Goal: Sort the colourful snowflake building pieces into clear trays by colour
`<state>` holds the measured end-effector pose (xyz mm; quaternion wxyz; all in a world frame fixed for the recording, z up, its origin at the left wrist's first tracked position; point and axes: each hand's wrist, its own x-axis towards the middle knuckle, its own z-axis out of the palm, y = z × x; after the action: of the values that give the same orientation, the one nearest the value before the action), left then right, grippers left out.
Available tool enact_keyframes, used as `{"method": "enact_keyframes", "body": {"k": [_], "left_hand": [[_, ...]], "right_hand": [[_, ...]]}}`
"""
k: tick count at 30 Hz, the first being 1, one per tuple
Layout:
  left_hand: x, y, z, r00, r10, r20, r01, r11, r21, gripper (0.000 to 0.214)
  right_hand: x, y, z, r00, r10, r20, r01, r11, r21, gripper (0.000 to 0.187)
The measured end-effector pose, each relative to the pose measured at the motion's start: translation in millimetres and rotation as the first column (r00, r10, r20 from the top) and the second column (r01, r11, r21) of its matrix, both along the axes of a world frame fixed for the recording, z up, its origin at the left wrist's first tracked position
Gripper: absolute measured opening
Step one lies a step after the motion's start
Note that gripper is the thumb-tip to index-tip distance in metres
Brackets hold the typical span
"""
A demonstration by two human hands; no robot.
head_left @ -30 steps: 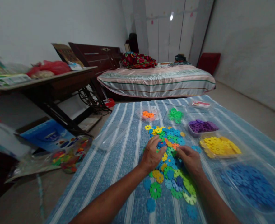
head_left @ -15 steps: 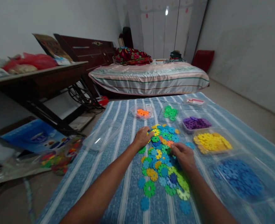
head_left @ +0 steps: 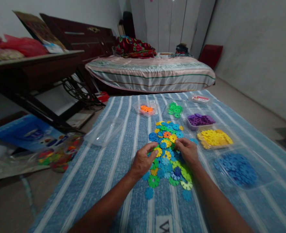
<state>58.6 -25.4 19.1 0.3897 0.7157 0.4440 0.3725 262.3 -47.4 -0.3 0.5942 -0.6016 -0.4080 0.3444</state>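
Resting on the mixed pile of discs on the striped mat, the left hand and right hand are seen close together. The left grip is curled at a yellow disc; whether either grip is closed on a piece cannot be told. A yellow heap and a blue heap lie to the right.

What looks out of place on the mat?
A few blue discs lie loose on the mat, apart from the mixed pile. A bag of mixed discs sits off it, on the floor left.
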Motion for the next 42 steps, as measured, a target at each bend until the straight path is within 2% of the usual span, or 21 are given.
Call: {"method": "enact_keyframes", "body": {"k": [3, 5, 7, 9, 13, 15, 17, 21, 26, 35, 42], "left_hand": [[-6, 8, -3.3, 0.99, 0.136, 0.024, -0.136, 0.991, -0.013, 0.027], [-8, 13, -3.9, 0.983, 0.182, -0.018, -0.182, 0.983, 0.029, 0.027], [-8, 12, -4.3, 0.985, 0.147, -0.092, -0.136, 0.984, 0.114, 0.028], [-5, 9, -5.3, 0.982, 0.072, -0.177, -0.033, 0.976, 0.214, 0.03], [9, 1, -7.8, 0.942, -0.025, -0.335, 0.144, 0.931, 0.337, 0.037], [17, 2, -8.0, 0.918, -0.02, -0.396, 0.171, 0.92, 0.351, 0.039], [25, 5, -7.0, 0.903, 0.02, -0.428, 0.149, 0.922, 0.357, 0.039], [40, 12, -2.6, 0.902, 0.096, -0.421, 0.074, 0.926, 0.371, 0.034], [47, 18, 1.9, 0.9, 0.131, -0.416, 0.022, 0.939, 0.343, 0.018], [45, 16, 0.8, 0.943, 0.145, -0.3, -0.025, 0.929, 0.369, 0.031], [49, 10, 5.2, 0.978, 0.076, -0.193, -0.023, 0.964, 0.265, 0.012]], "right_hand": [[0, 0, 1.1, 1.0, -0.009, 0.002, 0.009, 1.0, -0.008, 0.024], [0, 0, 1.5, 1.0, -0.012, 0.01, 0.012, 1.0, -0.008, 0.024], [0, 0, 1.5, 1.0, -0.01, 0.017, 0.01, 1.0, -0.003, 0.024], [0, 0, 1.5, 1.0, -0.009, 0.019, 0.009, 1.0, 0.004, 0.024], [0, 0, 1.4, 1.0, -0.006, 0.013, 0.006, 1.0, 0.013, 0.025], [0, 0, 1.4, 1.0, -0.01, 0.014, 0.009, 1.0, 0.015, 0.026], [0, 0, 0.9, 1.0, -0.011, 0.022, 0.011, 1.0, 0.02, 0.026], [2, 1, -2.3, 0.999, -0.001, 0.053, -0.001, 1.0, 0.027, 0.026], [2, 2, -6.2, 0.996, 0.014, 0.088, -0.018, 0.999, 0.044, 0.026], [2, 3, -10.0, 0.991, 0.057, 0.124, -0.059, 0.998, 0.014, 0.028], [2, 1, -8.4, 0.971, 0.205, 0.122, -0.209, 0.978, 0.024, 0.03]]}}
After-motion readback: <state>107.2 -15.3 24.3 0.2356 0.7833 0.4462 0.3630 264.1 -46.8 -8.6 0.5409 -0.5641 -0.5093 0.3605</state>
